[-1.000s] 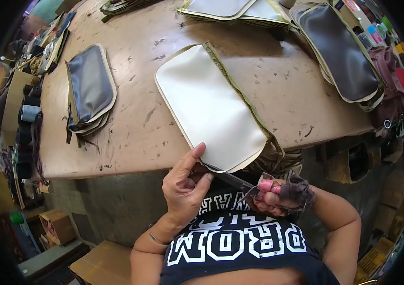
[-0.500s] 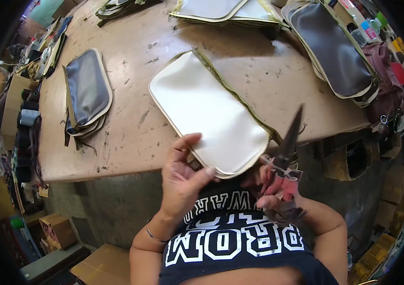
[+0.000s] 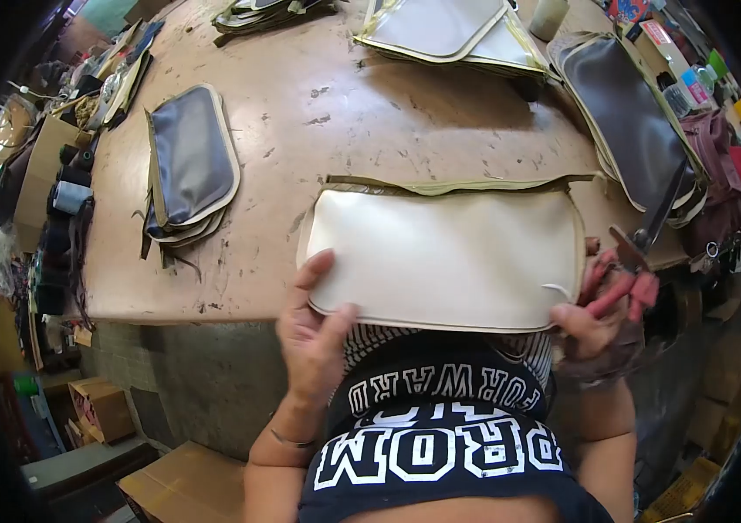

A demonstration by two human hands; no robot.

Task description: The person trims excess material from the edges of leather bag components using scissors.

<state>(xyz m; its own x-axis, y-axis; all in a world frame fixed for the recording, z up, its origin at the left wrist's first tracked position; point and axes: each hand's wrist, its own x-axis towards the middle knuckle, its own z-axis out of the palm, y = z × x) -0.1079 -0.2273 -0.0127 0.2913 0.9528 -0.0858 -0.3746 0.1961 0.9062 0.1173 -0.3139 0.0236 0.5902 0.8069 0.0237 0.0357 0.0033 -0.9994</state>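
Note:
A cream leather panel (image 3: 444,257) with an olive zipper strip along its far edge lies lengthwise over the near edge of the brown worktable (image 3: 370,113). My left hand (image 3: 316,327) pinches its near left corner, thumb on top. My right hand (image 3: 592,318) holds the panel's right end and also grips red-handled scissors (image 3: 645,244), whose blades point up and away to the right.
A stack of dark grey panels (image 3: 189,166) lies at the table's left. A brown panel stack (image 3: 627,109) sits at the right, cream panels (image 3: 449,30) at the back. Bottles and clutter (image 3: 701,78) line the right edge. Cardboard boxes (image 3: 100,405) stand on the floor.
The cream panel has turned from a diagonal to lying lengthwise along the table edge. My right hand with the scissors moved from under the panel out to its right end.

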